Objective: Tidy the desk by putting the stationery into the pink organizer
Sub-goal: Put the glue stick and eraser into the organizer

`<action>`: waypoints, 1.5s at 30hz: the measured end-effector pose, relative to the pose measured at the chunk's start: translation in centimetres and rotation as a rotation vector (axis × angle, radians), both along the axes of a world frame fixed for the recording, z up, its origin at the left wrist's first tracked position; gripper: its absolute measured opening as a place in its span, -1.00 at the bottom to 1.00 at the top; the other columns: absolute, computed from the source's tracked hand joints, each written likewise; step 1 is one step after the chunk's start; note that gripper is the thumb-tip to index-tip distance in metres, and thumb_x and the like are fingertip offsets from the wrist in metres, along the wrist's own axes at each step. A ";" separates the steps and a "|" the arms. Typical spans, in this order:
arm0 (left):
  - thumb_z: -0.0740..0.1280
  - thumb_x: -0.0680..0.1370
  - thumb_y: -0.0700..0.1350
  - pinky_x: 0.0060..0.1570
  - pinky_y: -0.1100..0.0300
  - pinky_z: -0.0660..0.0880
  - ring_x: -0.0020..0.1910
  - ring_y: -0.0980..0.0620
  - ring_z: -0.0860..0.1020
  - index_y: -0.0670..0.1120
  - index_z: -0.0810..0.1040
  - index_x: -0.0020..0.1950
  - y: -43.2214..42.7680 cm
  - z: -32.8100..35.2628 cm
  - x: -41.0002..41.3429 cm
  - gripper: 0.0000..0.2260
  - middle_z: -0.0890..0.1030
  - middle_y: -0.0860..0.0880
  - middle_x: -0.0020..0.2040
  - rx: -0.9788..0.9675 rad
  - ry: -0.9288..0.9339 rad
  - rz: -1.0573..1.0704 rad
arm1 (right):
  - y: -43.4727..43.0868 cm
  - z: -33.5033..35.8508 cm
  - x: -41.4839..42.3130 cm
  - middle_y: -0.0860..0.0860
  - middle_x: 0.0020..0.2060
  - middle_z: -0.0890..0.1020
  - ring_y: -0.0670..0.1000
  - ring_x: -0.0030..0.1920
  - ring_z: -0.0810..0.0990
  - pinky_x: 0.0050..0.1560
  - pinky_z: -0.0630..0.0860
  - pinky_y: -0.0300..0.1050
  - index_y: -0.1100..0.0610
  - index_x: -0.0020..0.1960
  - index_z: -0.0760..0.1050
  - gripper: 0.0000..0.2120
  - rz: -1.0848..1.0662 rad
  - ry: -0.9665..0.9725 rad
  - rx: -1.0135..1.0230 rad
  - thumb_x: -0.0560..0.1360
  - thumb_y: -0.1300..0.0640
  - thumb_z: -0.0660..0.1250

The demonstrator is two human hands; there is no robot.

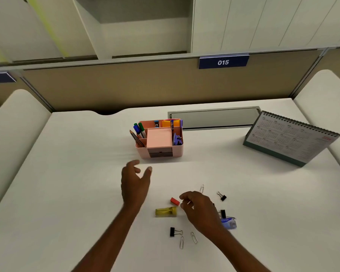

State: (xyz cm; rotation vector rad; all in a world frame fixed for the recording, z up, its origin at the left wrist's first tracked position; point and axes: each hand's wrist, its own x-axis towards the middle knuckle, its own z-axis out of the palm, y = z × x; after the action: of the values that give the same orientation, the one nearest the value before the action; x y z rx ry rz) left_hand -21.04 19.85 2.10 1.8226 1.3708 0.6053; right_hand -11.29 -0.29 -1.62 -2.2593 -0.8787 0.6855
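The pink organizer (178,149) stands mid-desk with pens, a pencil, sticky notes and a pink notepad in it. My left hand (134,183) hovers open just in front of it, holding nothing. My right hand (199,210) is nearer me over the loose stationery, fingers pinched on a thin pale sliver that looks like a paper clip. Beside its fingertips lie a red eraser (175,201) and a yellow see-through case (166,211). Black binder clips (221,196) (174,231), paper clips (202,188) (182,242) and a blue-white packet (229,223) lie around it.
A desk calendar (289,138) stands at the back right. A grey cable-tray lid (214,117) is set into the desk behind the organizer. A tan partition with the sign 015 (223,62) closes the back, and padded dividers flank both sides.
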 end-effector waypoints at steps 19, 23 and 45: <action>0.56 0.47 -0.11 -0.01 0.27 0.52 0.07 0.03 0.56 -0.01 0.44 0.41 -8.2 -5.3 -3.8 -0.45 0.53 0.00 0.13 -0.149 0.235 -0.228 | 1.3 -2.6 -1.0 -0.01 0.03 0.66 -0.03 0.01 0.62 0.06 0.59 -0.14 0.04 0.14 0.64 -0.80 0.119 -0.027 -0.043 0.60 0.20 0.30; 0.53 0.51 -0.20 -0.14 0.45 0.49 -0.02 0.09 0.58 0.02 0.50 0.35 -7.4 -5.6 -4.3 -0.55 0.56 0.03 0.08 -0.222 0.188 -0.252 | 1.6 -2.8 -1.0 0.00 0.05 0.60 -0.01 -0.01 0.58 0.02 0.57 -0.10 0.03 0.21 0.58 -0.80 0.162 -0.082 -0.073 0.59 0.08 0.37; 0.40 0.61 -0.29 0.26 0.20 0.55 0.32 0.14 0.58 0.07 0.55 0.41 -1.7 1.0 0.3 -0.58 0.62 0.14 0.34 -0.349 -0.400 -0.103 | 8.8 3.7 1.4 -0.06 -0.04 0.72 -0.12 -0.14 0.66 -0.08 0.64 -0.22 0.08 0.19 0.67 -0.71 -0.033 0.098 0.309 0.47 0.16 0.55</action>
State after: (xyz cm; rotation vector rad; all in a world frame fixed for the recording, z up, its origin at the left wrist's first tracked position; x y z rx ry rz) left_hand -20.76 18.11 3.08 1.3929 1.0324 0.5953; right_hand -9.86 8.51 2.06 -1.9452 -0.8358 0.5951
